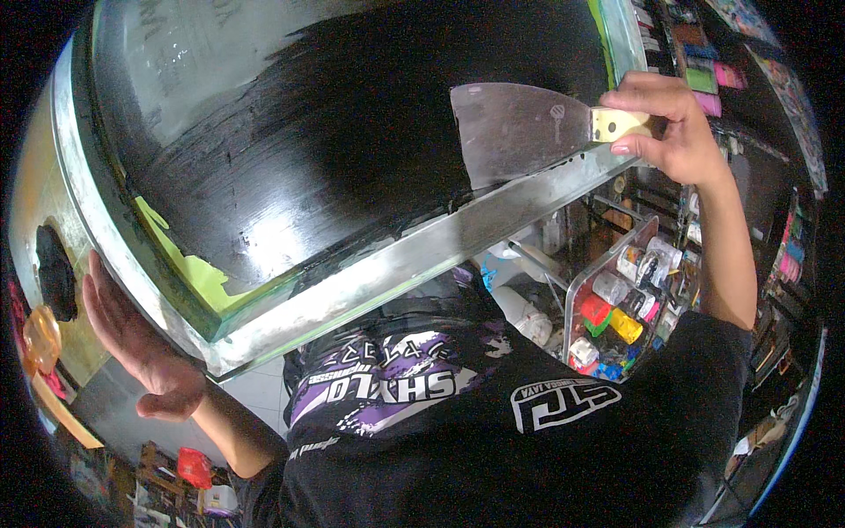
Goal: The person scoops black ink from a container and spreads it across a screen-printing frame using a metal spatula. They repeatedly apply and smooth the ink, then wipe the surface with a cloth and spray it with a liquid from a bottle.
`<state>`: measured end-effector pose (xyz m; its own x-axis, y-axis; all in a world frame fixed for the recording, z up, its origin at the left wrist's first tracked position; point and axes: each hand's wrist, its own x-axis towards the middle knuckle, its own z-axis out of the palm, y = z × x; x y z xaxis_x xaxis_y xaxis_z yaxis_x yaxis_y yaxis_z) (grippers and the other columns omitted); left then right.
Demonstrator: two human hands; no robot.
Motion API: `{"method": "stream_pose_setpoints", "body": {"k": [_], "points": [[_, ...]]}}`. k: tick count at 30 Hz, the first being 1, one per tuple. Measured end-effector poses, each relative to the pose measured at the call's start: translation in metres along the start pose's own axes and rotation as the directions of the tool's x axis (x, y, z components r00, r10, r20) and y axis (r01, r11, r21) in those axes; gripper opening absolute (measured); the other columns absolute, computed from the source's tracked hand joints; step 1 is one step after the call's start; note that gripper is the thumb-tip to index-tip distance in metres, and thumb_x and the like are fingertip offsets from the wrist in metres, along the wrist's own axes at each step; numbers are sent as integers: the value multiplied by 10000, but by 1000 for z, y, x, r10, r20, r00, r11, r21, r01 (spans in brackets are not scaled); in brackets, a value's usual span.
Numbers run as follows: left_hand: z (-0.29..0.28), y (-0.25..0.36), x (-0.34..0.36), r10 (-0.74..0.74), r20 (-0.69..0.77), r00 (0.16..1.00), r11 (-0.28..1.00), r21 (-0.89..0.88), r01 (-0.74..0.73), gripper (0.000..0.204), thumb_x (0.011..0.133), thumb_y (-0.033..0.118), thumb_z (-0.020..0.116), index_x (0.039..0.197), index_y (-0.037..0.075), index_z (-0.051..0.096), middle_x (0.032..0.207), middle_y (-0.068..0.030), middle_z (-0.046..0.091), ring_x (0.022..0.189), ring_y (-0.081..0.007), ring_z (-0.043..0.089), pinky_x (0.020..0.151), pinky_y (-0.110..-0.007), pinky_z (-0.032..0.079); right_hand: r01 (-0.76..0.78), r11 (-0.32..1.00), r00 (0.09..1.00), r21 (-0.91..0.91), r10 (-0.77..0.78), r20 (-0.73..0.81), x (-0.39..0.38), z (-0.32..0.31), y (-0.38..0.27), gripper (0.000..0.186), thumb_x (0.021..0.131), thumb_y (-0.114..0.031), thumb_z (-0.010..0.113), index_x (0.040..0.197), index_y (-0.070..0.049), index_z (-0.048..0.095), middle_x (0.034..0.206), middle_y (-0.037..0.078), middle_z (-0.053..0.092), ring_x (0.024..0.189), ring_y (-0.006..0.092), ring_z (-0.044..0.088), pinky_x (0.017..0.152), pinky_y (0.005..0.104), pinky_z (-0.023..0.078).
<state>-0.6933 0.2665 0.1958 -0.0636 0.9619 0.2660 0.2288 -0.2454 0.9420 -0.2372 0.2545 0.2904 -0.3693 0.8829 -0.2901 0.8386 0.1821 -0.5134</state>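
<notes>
The right hand (691, 136), in the upper right of the frame, pinches the pale handle of a broad putty knife (519, 132) between the thumb and the bent fingers. The knife's fan-shaped, translucent-looking blade points left over the black-coated panel (290, 185) of a metal-railed screen frame (343, 299), close to the near rail; whether its edge presses on the surface cannot be told. The frame fills the upper left and centre, tilted, with a glossy dark smear across the panel, a greyer patch at its upper left and bright green tape (198, 273) along the inner border. At the lower left, the left hand (145, 348) lies alongside the frame's outer corner, fingers straight and close together, thumb apart, gripping nothing; contact with the rail is unclear. Right of centre, a clear bin (609, 257) holds red (595, 311) and yellow containers (625, 326), beside the person's black printed shirt (651, 431).
</notes>
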Motion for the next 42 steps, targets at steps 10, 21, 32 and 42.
{"method": "stream_pose_setpoints", "body": {"k": [10, 21, 32, 42], "points": [[1, 1, 1, 8, 5, 1000, 999, -31, -8, 1118, 662, 786, 315, 1323, -96, 129, 1353, -328, 168, 1286, -392, 177, 1055, -445, 80, -33, 998, 999, 44, 34, -29, 1, -4, -6, 380, 596, -140, 754, 945, -46, 638, 791, 83, 598, 762, 209, 554, 686, 306, 425], [0, 1, 1, 6, 28, 1000, 999, -47, -5, 1094, 664, 755, 329, 1330, -88, 121, 1368, -312, 145, 1296, -383, 141, 1060, -448, 38, 78, 997, 996, 6, -78, -53, 7, 2, -11, 362, 605, -169, 741, 919, -23, 634, 753, 91, 598, 691, 230, 565, 630, 313, 435], [-2, 2, 1, -4, 3, 1000, 999, -51, 4, 1112, 651, 769, 328, 1329, -88, 117, 1363, -308, 165, 1291, -385, 156, 1061, -450, 44, 48, 999, 995, 13, -47, -84, 14, 9, -17, 401, 585, -217, 752, 923, -33, 638, 755, 98, 595, 711, 224, 566, 628, 306, 432], [-1, -2, -3, -33, -68, 997, 997, -74, 28, 1165, 604, 844, 321, 1325, -62, 184, 1348, -294, 230, 1272, -376, 225, 1054, -435, 110, 34, 999, 996, 6, -34, -83, 27, 41, -35, 393, 576, -195, 758, 921, -48, 637, 787, 102, 591, 746, 249, 566, 670, 317, 436]]}}
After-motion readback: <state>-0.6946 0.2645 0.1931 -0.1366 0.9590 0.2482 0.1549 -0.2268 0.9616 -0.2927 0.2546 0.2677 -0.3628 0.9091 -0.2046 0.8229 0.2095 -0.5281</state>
